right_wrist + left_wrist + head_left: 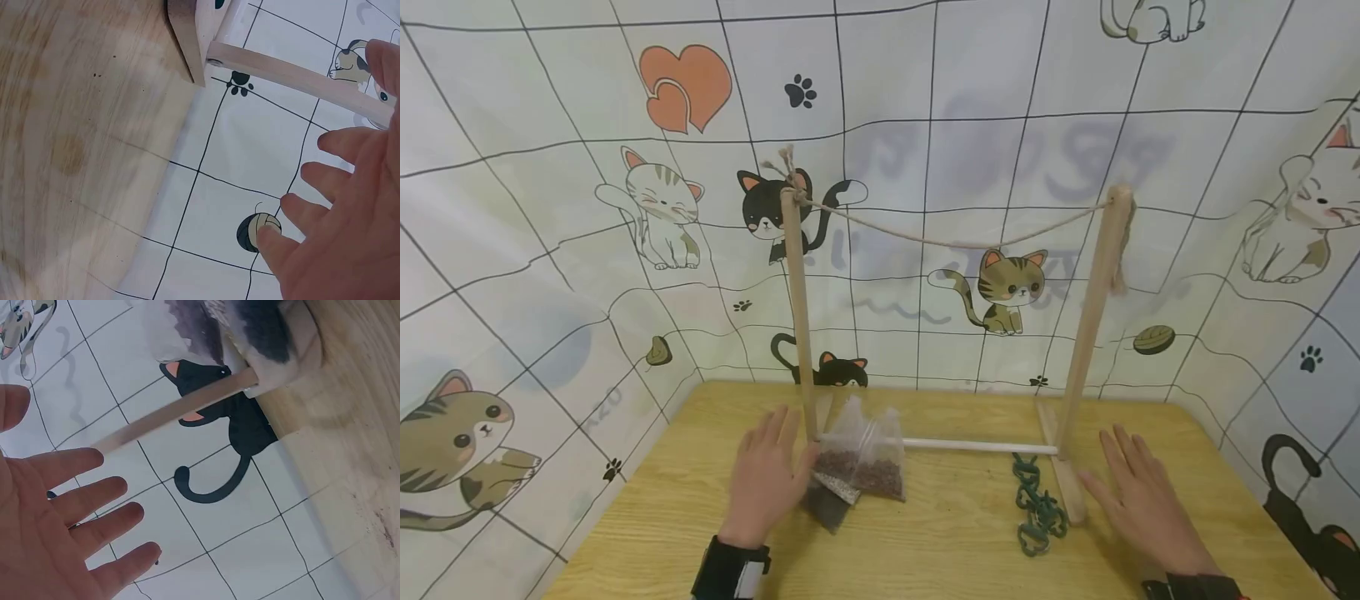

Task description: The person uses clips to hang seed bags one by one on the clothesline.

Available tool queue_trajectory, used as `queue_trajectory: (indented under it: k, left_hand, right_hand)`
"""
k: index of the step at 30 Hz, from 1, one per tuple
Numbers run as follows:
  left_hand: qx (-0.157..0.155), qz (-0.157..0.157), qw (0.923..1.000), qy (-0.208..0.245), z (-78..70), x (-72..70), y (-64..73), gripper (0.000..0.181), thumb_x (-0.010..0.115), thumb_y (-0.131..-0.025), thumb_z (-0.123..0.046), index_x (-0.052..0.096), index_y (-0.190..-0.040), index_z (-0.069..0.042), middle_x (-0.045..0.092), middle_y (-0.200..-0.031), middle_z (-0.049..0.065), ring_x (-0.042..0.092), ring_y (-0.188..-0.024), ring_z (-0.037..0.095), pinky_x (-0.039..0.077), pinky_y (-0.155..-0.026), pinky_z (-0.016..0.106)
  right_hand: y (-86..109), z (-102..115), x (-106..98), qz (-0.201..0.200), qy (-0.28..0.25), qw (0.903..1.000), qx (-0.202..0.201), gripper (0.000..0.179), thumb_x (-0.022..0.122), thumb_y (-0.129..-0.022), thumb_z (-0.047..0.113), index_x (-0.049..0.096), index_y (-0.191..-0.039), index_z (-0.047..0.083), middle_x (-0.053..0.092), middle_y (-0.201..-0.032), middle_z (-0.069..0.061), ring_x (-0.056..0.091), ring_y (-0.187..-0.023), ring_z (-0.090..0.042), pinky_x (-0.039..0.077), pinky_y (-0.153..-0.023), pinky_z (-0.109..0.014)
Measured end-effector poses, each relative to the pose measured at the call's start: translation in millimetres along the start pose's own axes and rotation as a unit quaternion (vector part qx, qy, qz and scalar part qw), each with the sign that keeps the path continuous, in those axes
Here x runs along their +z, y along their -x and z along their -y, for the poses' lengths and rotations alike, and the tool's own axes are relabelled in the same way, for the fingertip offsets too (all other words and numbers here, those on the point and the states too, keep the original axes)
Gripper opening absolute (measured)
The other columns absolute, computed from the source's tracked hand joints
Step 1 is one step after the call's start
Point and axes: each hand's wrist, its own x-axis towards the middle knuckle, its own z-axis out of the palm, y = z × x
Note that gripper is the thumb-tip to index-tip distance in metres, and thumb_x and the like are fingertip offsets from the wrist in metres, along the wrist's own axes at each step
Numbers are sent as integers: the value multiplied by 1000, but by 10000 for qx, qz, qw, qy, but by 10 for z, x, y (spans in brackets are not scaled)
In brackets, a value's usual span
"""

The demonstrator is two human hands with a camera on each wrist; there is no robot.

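My left hand (767, 475), fingers straight, is at the left post of a wooden frame (1086, 333) and holds nothing. My right hand (1142, 500) is just outside the right post, fingers spread and holding nothing. A twine cord (955, 244) sags between the post tops, and a white rod (977, 446) joins the posts low down. Clear plastic bags of reddish-brown bits (880, 475) lean at the rod's left end. Beneath them are a bag of speckled pale bits (838, 486) and a dark packet (829, 507). Green linked rings (1036, 508) lie beside the frame's right foot.
The frame stands on a wooden table (955, 542). A white cloth (887, 67) printed with cats and grid lines hangs behind and at both sides. Frayed cord ends hang from the right post and stick up at the left post.
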Motion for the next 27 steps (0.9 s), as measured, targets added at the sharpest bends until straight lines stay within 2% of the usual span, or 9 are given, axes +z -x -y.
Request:
queue_trajectory:
  k: [3, 7, 12, 20, 24, 27]
  left_hand:
    - [193, -248, 9995, 101, -63, 3, -19, 55, 56, -88, -38, 51, -130, -2, 53, -130, 22, 50, -119, 41, 39, -94, 56]
    - [450, -458, 9975, 286, -167, -11, -50, 52, 54, -90, -38, 54, -127, -2, 56, -126, 22, 54, -114, 38, 43, -90, 54]
    - [616, -380, 9966, 383, -331, -36, -76, 51, 54, -90, -38, 53, -129, -5, 58, -123, 18, 55, -111, 33, 44, -88, 51]
    - [935, -307, 9942, 422, -678, -30, -97, 50, 57, -87, -36, 56, -125, -3, 59, -124, 16, 56, -111, 34, 43, -90, 50]
    - [1100, -293, 9919, 560, -859, 19, -114, 51, 55, -88, -38, 55, -126, -4, 59, -124, 14, 56, -113, 32, 43, -91, 50]
    - [1217, -269, 9897, 707, -999, 60, -125, 51, 54, -89, -37, 53, -129, -6, 58, -126, 13, 55, -114, 30, 43, -92, 49]
  right_hand:
    - [3, 12, -17, -48, -101, 9999, -16, 73, 39, -98, 45, 12, -147, -1, 2, -153, -28, -5, -140, -46, -2, -108, -62]
    - [4, 45, -48, 107, -312, 9993, 176, 74, 36, -97, 49, 11, -148, 2, 5, -154, -27, 2, -139, -48, 10, -103, -68]
    - [-3, 103, -95, 285, -451, 9977, 415, 75, 33, -97, 53, 15, -148, 2, 15, -150, -30, 21, -131, -53, 19, -97, -70]
    - [-26, 170, -86, 187, -613, 9973, 364, 67, 35, -97, 51, 37, -138, -2, 36, -138, -32, 37, -121, -52, 29, -93, -68]
    - [-30, 182, -50, 188, -751, 9964, 343, 65, 37, -96, 51, 42, -135, -1, 44, -132, -28, 51, -109, -44, 44, -83, -58]
    - [-32, 185, -25, 140, -862, 9958, 261, 62, 40, -96, 49, 44, -133, -1, 49, -126, -25, 58, -97, -34, 50, -73, -47]
